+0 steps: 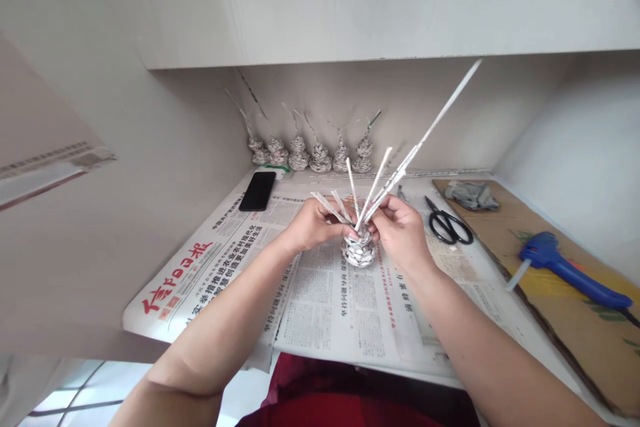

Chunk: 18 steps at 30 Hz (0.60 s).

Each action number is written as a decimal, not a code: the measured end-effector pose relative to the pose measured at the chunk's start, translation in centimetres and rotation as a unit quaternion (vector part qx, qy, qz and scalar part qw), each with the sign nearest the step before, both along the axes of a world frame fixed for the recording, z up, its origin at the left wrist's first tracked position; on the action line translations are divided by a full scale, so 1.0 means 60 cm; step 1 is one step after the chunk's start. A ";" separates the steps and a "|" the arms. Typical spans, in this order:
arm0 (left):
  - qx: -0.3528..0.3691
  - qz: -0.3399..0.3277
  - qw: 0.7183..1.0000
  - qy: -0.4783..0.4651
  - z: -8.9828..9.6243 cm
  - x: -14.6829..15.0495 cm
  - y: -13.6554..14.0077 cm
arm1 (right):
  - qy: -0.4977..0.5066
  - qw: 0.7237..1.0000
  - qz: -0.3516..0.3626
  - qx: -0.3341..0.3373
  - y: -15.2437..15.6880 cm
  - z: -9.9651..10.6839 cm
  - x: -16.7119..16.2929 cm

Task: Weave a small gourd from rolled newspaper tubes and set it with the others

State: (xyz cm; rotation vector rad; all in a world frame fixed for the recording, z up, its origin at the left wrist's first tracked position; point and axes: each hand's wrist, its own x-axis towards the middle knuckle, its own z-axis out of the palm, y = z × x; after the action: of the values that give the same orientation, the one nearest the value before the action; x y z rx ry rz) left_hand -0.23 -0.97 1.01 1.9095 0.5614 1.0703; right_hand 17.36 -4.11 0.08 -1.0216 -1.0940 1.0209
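Note:
A small woven paper gourd [359,252], made of rolled newspaper strips, is held between my two hands just above the newspaper-covered table. Several paper sticks fan upward out of its top. My left hand [320,221] grips its left side, thumb across the upper rim. At the right side, my right hand [400,225] pinches the base of a long paper stick [425,137], which slants up and to the right. Some fingertips of both hands are hidden behind the weave and the sticks.
Several finished-looking woven gourds [320,159] line the back wall. A black phone [257,191] lies on the newspaper [310,293] at left. To the right are black-handled scissors [449,223], a grey cloth [473,195] and a blue glue gun [575,270] on cardboard [565,340]. A white panel [350,7] overhangs the back.

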 end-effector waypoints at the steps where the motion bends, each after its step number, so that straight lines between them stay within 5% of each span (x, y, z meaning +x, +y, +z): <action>1: 0.008 0.000 1.000 -0.002 -0.002 0.002 -0.001 | 0.011 1.000 0.001 -0.002 0.000 0.000 0.000; 6: 0.054 0.009 0.998 0.011 -0.008 0.008 -0.003 | 0.063 0.996 0.038 -0.045 0.003 0.002 -0.004; 13: 0.000 -0.071 0.997 0.033 0.007 -0.014 0.010 | 0.028 0.997 0.043 -0.055 0.007 -0.003 -0.001; 18: -0.019 -0.047 0.998 0.039 0.007 -0.017 0.010 | 0.007 0.998 0.046 -0.045 0.010 -0.004 0.003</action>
State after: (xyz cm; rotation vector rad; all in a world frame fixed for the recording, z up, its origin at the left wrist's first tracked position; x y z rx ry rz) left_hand -1.26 -0.39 1.41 1.9324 0.5257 0.9222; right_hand 17.55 -3.53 -0.14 -1.0410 -1.1004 1.1585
